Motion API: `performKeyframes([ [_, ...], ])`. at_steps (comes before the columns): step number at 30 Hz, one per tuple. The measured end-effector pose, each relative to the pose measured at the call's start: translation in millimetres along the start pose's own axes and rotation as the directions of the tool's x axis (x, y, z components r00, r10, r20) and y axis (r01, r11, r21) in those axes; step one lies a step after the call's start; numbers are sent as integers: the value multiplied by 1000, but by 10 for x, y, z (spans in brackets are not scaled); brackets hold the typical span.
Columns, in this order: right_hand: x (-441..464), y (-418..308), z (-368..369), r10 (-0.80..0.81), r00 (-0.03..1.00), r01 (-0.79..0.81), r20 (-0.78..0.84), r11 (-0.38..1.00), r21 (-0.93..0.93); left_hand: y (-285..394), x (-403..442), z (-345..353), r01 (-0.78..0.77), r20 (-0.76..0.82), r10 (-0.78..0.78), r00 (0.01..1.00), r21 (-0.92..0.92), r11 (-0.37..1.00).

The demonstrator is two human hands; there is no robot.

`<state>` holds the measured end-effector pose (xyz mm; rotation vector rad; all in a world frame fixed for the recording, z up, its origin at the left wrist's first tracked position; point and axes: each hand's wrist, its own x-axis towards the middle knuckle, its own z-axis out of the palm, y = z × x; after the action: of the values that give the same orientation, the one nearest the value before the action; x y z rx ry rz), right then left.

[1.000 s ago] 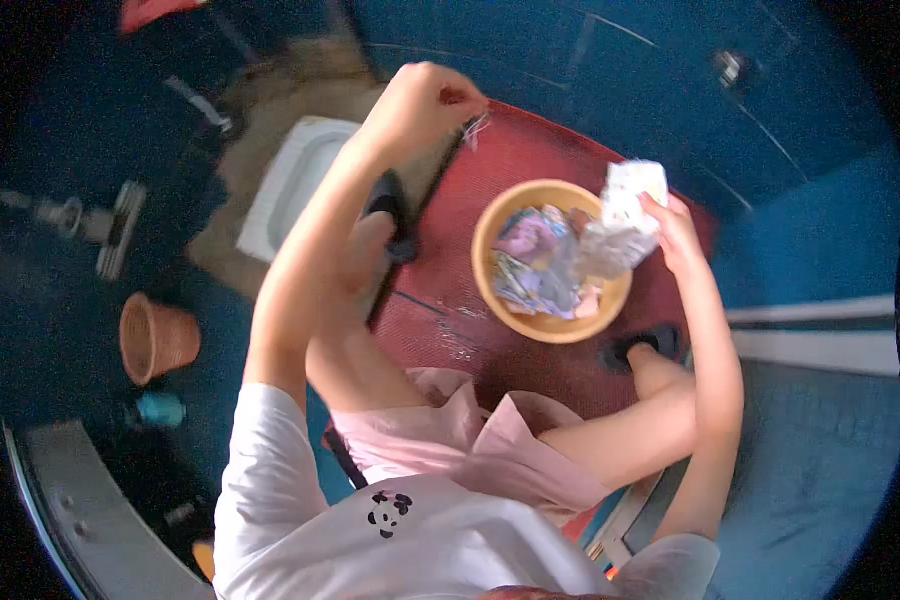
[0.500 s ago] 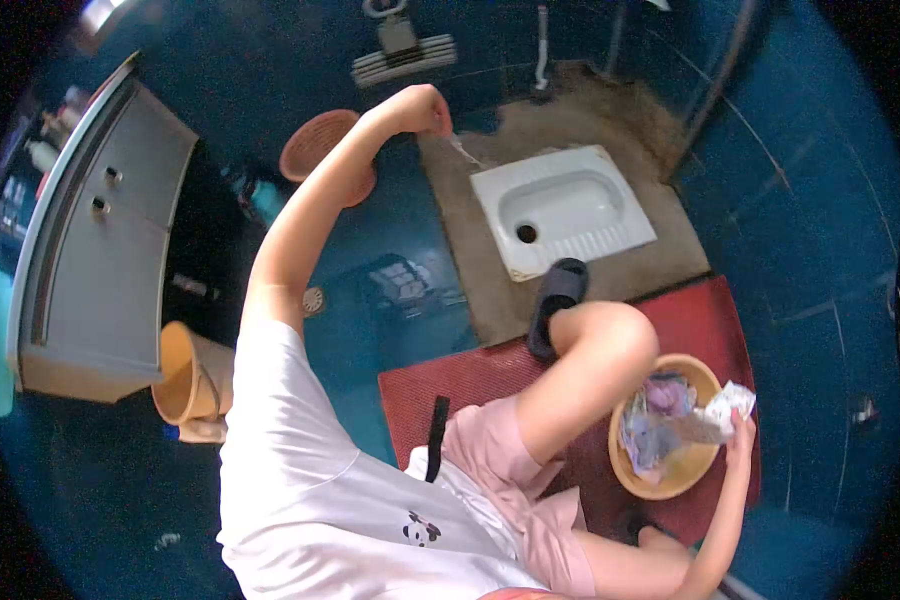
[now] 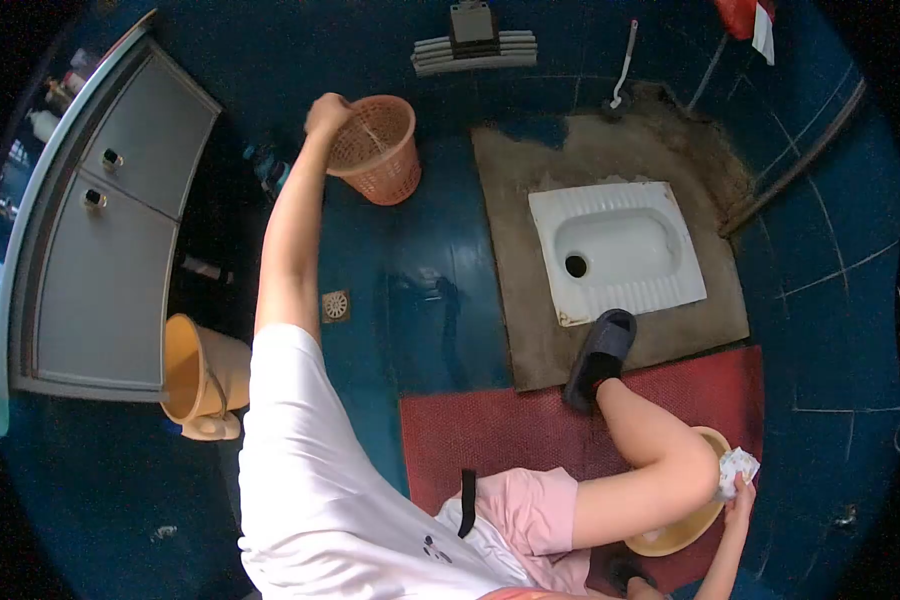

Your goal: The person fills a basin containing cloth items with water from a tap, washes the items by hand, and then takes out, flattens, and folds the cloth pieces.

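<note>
My left hand [image 3: 328, 116], at the end of the outstretched arm, is closed on a thin pale strand [image 3: 372, 135] at the rim of a pink perforated basket [image 3: 398, 172]. The strand hangs over the basket's opening; its exact kind is unclear. At the lower right, my right hand [image 3: 740, 497] grips a crumpled white patterned cloth [image 3: 736, 468] beside the rim of a yellow basin [image 3: 708, 515]. My bent knee hides much of that basin and its contents.
A white squat toilet [image 3: 630, 225] is set in a concrete slab [image 3: 525, 345], with a red mat [image 3: 450, 430] in front. At left are a grey cabinet [image 3: 100, 290] and a yellow bucket [image 3: 205, 370]. A toilet brush [image 3: 625, 65] stands at the back.
My left hand has moved left, bringing the dangling strand from beside the toilet to over the pink basket. My right hand still holds the cloth. My knee now covers more of the basin.
</note>
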<state>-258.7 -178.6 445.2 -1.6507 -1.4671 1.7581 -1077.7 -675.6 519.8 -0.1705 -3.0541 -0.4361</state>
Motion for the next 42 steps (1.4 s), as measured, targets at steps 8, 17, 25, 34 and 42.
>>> performKeyframes([
  [8,173,-191,356,17,997,-13,-71,999,49,-532,923,841,124,22,-124,992,-335,934],
  [17,384,380,-266,0,991,7,-134,998,57,-622,297,1965,206,-139,-308,941,-487,849],
  [25,1064,458,-1478,-81,973,99,-216,992,74,1047,-526,2131,-15,-133,3,991,-88,996],
  [34,592,1154,-3537,-7,951,73,-310,977,202,1878,-1472,2034,112,-526,229,819,539,835],
  [42,76,1415,-3243,-4,973,33,-232,992,121,1606,-1897,960,72,-10,-72,997,-71,995],
])
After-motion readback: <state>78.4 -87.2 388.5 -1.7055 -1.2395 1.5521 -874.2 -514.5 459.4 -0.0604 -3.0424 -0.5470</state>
